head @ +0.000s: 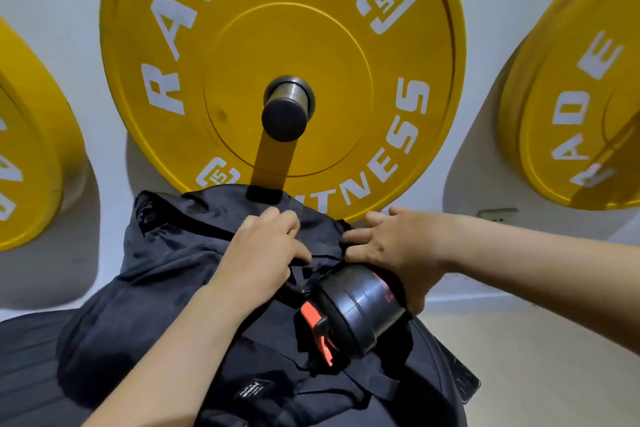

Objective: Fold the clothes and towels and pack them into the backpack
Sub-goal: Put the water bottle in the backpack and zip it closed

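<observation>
A black backpack (166, 274) lies in front of me against the white wall, its top toward the yellow plate. My left hand (263, 246) rests on its upper part, fingers curled into the black fabric near the top strap. My right hand (391, 246) grips the fabric at the bag's right upper edge, next to a black shaker bottle (360, 302) with an orange lid clip that sticks out of the side pocket. No clothes or towels are visible; the inside of the bag is hidden.
A large yellow weight plate (242, 45) hangs on a steel peg (287, 107) on the wall just above the bag. More yellow plates hang at left (24, 149) and right (571, 107). A wall socket (497, 215) sits at right. The bag rests on a dark padded surface (27, 374).
</observation>
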Motion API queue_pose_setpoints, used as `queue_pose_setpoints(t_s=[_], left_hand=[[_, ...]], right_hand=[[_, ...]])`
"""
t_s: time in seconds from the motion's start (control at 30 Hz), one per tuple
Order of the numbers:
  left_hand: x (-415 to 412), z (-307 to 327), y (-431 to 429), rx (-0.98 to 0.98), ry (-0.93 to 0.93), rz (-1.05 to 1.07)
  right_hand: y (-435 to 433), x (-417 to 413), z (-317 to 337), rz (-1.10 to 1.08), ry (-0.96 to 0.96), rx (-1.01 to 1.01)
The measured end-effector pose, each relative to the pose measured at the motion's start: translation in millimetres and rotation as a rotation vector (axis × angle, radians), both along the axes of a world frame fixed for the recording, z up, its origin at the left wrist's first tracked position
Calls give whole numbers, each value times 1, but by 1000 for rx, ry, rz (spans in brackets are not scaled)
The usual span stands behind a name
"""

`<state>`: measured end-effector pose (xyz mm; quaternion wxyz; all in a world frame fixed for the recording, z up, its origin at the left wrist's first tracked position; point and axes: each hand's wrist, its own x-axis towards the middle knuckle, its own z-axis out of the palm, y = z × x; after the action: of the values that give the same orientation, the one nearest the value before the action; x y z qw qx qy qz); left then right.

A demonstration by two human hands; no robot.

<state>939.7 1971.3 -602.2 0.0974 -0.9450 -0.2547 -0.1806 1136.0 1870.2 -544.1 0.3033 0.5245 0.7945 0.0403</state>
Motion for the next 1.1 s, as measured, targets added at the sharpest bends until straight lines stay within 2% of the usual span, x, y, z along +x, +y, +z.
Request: queue_pose_setpoints(t_s=[0.1,0.2,0.27,0.33,0.37,0.4,0.47,0.53,0.67,0.77,0.93,1.0,1.03,1.1], left_hand=[[-18,12,5,-23,-17,152],[-22,27,-2,-109,136,269],[-19,38,-12,-171,54,237],[-11,46,-26,-286,-159,138],[-3,46,-35,-352,-202,86],[5,46,-46,-384,-146,41],[25,31,-58,-218,127,51],[32,8,-58,-67,283,136],[22,-8,-47,82,174,153],[7,-12,-34,72,74,124],[3,-8,-45,106,18,25],[3,-6,-48,-113,50,61],[0,-1,-48,-383,33,51],[-9,14,-47,-1195,-226,-115]], right_hand=[[-1,5,-2,15,-75,-66],[-12,9,-11,75,-56,-31],[-21,10,-13,82,11,-10],[-28,11,-15,85,60,9],[-32,12,-16,92,72,22],[-35,13,-17,103,78,39],[-39,15,-21,142,73,80],[-44,18,-22,175,73,118],[-60,30,-25,185,123,150],[-70,28,-29,87,354,118],[-71,24,-33,-383,1203,-143],[-69,28,-35,-497,1409,-207],[-67,29,-36,-515,1448,-228],[-65,31,-32,-515,1453,-242]])
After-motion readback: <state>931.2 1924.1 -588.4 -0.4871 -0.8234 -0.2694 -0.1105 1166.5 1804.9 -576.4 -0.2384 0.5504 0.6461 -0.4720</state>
